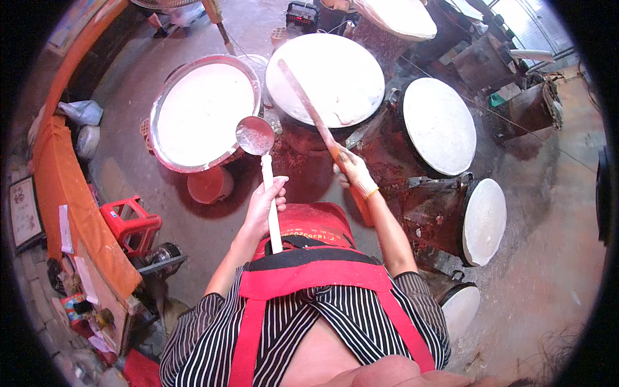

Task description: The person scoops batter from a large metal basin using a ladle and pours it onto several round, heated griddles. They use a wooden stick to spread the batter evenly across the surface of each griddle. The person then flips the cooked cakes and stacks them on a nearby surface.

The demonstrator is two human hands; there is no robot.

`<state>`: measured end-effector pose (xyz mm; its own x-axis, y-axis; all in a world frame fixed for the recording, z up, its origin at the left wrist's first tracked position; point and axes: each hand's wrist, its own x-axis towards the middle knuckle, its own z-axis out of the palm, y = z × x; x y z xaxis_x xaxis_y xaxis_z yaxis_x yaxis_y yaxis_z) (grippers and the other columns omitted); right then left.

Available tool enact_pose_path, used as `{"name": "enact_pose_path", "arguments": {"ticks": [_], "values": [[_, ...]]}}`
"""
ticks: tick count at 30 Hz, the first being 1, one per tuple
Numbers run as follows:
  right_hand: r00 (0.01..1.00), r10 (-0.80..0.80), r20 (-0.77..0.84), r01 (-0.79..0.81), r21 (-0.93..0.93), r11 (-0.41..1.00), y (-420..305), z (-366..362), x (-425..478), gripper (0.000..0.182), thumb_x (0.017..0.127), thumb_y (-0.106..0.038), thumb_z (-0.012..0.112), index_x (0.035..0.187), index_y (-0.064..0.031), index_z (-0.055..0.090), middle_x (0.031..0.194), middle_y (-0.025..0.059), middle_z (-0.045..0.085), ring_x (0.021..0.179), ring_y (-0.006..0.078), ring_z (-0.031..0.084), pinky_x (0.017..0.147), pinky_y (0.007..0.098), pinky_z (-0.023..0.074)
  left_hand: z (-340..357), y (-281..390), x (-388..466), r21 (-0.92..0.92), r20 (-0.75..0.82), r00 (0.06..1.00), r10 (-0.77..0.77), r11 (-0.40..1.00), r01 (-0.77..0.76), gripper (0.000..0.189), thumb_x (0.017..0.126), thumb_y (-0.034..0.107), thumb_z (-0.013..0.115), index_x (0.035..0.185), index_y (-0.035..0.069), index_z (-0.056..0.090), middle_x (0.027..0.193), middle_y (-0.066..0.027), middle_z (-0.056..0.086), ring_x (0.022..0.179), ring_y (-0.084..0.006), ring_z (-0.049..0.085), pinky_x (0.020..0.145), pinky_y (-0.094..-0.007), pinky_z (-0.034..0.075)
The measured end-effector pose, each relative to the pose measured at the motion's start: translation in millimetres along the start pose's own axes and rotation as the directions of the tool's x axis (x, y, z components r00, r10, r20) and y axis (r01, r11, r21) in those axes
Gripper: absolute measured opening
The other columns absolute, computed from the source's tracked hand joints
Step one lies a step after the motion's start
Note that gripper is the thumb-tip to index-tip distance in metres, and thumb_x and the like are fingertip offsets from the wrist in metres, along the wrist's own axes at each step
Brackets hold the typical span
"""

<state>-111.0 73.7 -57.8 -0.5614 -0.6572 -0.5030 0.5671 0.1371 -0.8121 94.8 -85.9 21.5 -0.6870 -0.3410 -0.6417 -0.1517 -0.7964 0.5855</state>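
My left hand (267, 200) grips the pale handle of a metal ladle (255, 136). The ladle's bowl carries a whitish film and overlaps the near rim of a wide metal basin (155, 140) filled with white batter or liquid (205, 113). My right hand (355, 171), in a light glove with a yellow cuff edge, is closed around a long flat wooden-looking paddle (309, 104). The paddle's far end overlaps a round white-topped griddle or drum stove (333, 77); contact with the white layer cannot be told.
More drum stoves with white round tops, including a nearer one (439, 126) and another (484, 222), curve around my right. A red plastic stool (130, 225) and an orange-covered table (72, 188) stand left. A small pot (209, 185) sits beneath the basin. Another person's leg (154, 22) shows far left.
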Motion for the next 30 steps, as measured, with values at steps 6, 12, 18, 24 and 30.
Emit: {"name": "enact_pose_path", "arguments": {"ticks": [6,12,18,24,30], "values": [[0.965,-0.125,-0.231,0.099,-0.122,0.988,-32,-93,38,0.041,0.091,-0.042,0.051,0.127,-0.0208,0.052,0.058,-0.0046,0.045,0.039,0.0049,0.035,0.034,0.0225,0.0291,15,-11,-9,0.075,0.021,1.000,-0.014,0.997,0.012,0.018,0.089,0.018,0.059,0.101,0.005,0.053,0.065,0.0014,0.047,0.045,-0.0011,0.036,0.036,-0.0162,0.029],[0.936,-0.114,-0.332,0.019,-0.275,0.961,-57,-14,61,0.039,0.088,-0.040,0.057,0.118,-0.0151,0.060,0.059,-0.0029,0.047,0.039,0.0063,0.037,0.036,0.0238,0.0319,29,0,-2,0.051,0.020,1.000,0.012,0.999,-0.013,0.013,0.092,0.016,0.053,0.097,0.007,0.046,0.065,0.0013,0.045,0.045,-0.0027,0.036,0.037,-0.0170,0.029],[0.719,-0.427,-0.548,0.473,-0.063,0.879,2,-31,42,0.035,0.090,-0.025,0.058,0.123,-0.0135,0.057,0.057,-0.0060,0.044,0.039,0.0043,0.034,0.034,0.0218,0.0272,18,12,5,0.082,0.050,0.999,0.008,0.997,-0.012,0.013,0.092,0.019,0.054,0.095,0.009,0.046,0.068,0.0013,0.046,0.050,-0.0041,0.042,0.042,-0.0194,0.036],[0.936,-0.238,-0.258,0.197,-0.176,0.965,-12,8,38,0.037,0.090,-0.030,0.056,0.124,-0.0163,0.055,0.055,-0.0051,0.044,0.038,0.0054,0.036,0.033,0.0237,0.0290,28,20,22,0.170,0.117,0.991,-0.066,0.984,0.046,0.014,0.091,0.016,0.055,0.091,0.009,0.044,0.071,0.0007,0.047,0.049,-0.0036,0.041,0.040,-0.0183,0.034],[0.727,-0.394,-0.563,0.342,-0.200,0.918,31,-17,37,0.035,0.090,-0.016,0.058,0.123,-0.0039,0.056,0.102,0.0022,0.063,0.084,0.0096,0.057,0.077,0.0221,0.0456,26,15,26,0.166,0.104,0.991,-0.088,0.984,0.070,0.012,0.091,0.014,0.054,0.090,0.009,0.044,0.068,0.0030,0.044,0.048,-0.0019,0.036,0.037,-0.0156,0.029]]}}
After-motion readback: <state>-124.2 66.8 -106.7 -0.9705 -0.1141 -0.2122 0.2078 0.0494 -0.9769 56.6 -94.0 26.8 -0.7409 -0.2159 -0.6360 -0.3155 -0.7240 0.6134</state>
